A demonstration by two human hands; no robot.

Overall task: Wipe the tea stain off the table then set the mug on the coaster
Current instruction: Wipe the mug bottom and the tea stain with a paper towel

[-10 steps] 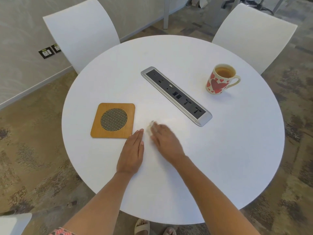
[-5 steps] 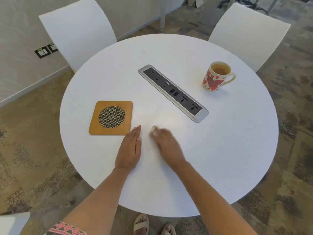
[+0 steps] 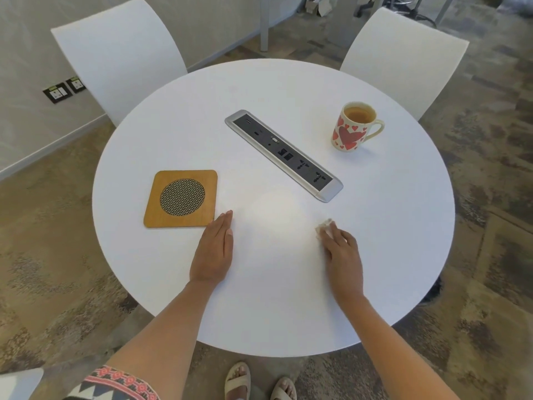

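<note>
A: Report hand states.

B: The right hand (image 3: 341, 252) lies palm-down on the table (image 3: 375, 226), fingers pressed over a small crumpled tissue (image 3: 324, 226), which it pins against the surface; only the tissue's far edge shows. The left hand (image 3: 213, 252) is flat and holds nothing, its fingertips just beside the coaster's near right corner.

A: Locate the task items.

B: The mug (image 3: 353, 129) stands upright at the far right, full of tea, handle to the right, beyond the power strip (image 3: 284, 155). The coaster (image 3: 181, 199) lies at the left, well apart from the mug.

A: Is the stain gone?

B: No brown mark is visible. A glare patch between the 2 hands prevents confirmation.

A: List the hazards.

B:
1. Spill: the mug is nearly full. A fast or tilted carry would probably slosh tea and make a new stain.
2. Electrical: the direct path to the coaster crosses the power strip. Drips there are the worst case.
3. Displacement: the left hand could nudge the coaster.
4. Residue: the glare may hide a remaining film.
</note>
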